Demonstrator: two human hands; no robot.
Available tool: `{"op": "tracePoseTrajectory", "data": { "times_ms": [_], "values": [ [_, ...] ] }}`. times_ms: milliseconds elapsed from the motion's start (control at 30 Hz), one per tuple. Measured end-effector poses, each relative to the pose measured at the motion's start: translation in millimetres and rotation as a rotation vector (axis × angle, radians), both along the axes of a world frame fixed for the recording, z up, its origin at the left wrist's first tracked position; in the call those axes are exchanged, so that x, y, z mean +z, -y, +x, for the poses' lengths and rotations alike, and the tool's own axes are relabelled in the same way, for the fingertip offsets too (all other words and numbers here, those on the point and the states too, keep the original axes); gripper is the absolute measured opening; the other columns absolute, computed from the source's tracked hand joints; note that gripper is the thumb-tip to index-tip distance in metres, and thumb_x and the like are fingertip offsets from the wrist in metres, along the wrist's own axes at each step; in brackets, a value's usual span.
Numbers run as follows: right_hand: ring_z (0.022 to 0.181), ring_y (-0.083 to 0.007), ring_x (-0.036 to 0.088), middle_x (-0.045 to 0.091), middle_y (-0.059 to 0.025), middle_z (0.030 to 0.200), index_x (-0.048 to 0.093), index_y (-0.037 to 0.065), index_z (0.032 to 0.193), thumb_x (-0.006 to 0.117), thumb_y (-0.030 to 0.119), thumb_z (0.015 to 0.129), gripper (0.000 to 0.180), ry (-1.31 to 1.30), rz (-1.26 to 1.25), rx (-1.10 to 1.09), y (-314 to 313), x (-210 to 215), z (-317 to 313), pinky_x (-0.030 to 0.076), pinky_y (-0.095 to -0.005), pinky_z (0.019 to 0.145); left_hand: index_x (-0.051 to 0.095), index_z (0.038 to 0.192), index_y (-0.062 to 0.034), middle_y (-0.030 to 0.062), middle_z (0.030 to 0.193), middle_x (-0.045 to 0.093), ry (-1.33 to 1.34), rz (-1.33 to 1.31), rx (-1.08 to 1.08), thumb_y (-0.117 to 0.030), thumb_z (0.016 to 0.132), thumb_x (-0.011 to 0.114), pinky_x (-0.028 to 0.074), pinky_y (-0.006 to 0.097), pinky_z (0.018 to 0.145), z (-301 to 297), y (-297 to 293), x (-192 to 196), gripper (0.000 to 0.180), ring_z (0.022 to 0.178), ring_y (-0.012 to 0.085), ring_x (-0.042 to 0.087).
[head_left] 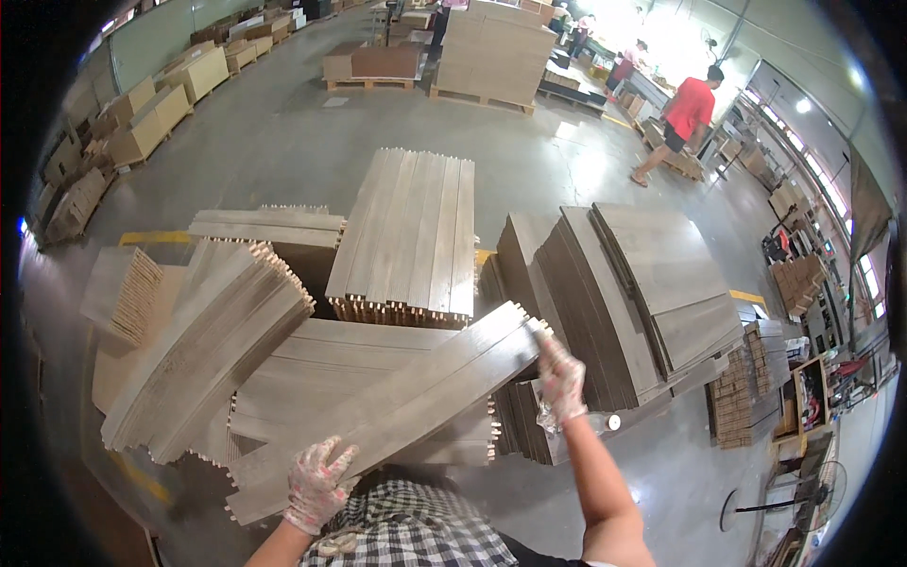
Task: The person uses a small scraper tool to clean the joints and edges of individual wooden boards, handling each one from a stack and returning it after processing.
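Both my hands wear white gloves with reddish patches. Slanting across in front of me is a long grey wood-grain board bundle (406,402), with light wooden pegs sticking out of its ends. My left hand (319,484) grips its near edge close to the lower left end, fingers over the top. At the upper right end, my right hand (561,376) is closed around the corner beside the pegs. Underneath lies a stack of similar boards (321,364). A fanned stack of pegged boards (213,335) leans to the left. Parts of both palms are hidden.
A tall stack of pegged boards (406,231) stands ahead, and wide grey panels (661,283) rise at the right. A clear bottle (590,422) lies by my right forearm. A fan (784,506) stands far right. A person in red (688,113) walks beyond.
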State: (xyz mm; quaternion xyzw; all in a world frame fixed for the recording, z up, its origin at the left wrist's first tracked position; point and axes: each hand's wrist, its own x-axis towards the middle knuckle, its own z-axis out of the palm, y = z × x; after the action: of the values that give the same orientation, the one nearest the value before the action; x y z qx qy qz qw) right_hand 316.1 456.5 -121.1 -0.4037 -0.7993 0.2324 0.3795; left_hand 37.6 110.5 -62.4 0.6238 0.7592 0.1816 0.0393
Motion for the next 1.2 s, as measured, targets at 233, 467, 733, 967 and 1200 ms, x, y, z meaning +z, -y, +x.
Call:
{"op": "tracePoseTrajectory", "data": {
  "times_ms": [233,467,733,967,1200],
  "values": [
    [0.088,-0.0148,0.068,0.069,-0.0167,0.105,0.063,0.007,0.12,0.055,-0.004,0.087,0.035,0.17,-0.072,-0.258,-33,26,16,0.054,-0.0301,0.075,0.064,0.116,-0.0181,0.0126,0.118,0.057,0.037,0.015,0.006,-0.026,0.062,0.077,0.044,0.043,0.089,-1,1,-6,0.055,0.105,0.0316,0.055],
    [0.084,-0.0322,0.069,0.067,-0.0202,0.102,0.06,0.007,0.123,0.053,0.001,0.09,0.034,0.005,0.099,0.017,71,17,-52,0.054,-0.0362,0.073,0.046,0.132,-0.0009,0.0146,0.114,0.058,0.052,0.014,0.089,-0.01,0.057,0.067,0.045,0.042,0.091,-2,10,-13,0.078,0.103,0.0297,0.056],
    [0.063,-0.015,0.062,0.067,-0.009,0.083,0.057,0.009,0.126,0.061,0.006,0.081,0.045,0.163,0.141,0.305,178,15,-97,0.051,-0.0309,0.055,0.035,0.14,0.0016,0.0165,0.127,0.05,-0.042,-0.109,0.113,-0.044,0.069,0.072,0.034,0.045,0.102,-7,31,0,0.091,0.117,0.0321,0.049],
    [0.063,-0.0163,0.063,0.069,-0.015,0.097,0.052,0.007,0.134,0.04,-0.014,0.074,0.065,0.278,-0.008,0.169,196,-6,-91,0.051,-0.0323,0.056,0.042,0.136,-0.0009,0.0145,0.122,0.056,-0.073,-0.016,0.263,-0.043,0.066,0.073,0.029,0.045,0.104,-41,125,-27,0.088,0.116,0.0309,0.048],
    [0.076,-0.0181,0.066,0.068,-0.0136,0.095,0.054,0.009,0.131,0.052,-0.007,0.078,0.056,0.289,0.144,0.322,256,3,-127,0.053,-0.0348,0.066,0.044,0.135,-0.0039,0.0119,0.136,0.045,-0.113,0.03,0.332,-0.043,0.07,0.07,0.022,0.051,0.109,-48,157,3,0.08,0.127,0.0327,0.039]
  ]
}}
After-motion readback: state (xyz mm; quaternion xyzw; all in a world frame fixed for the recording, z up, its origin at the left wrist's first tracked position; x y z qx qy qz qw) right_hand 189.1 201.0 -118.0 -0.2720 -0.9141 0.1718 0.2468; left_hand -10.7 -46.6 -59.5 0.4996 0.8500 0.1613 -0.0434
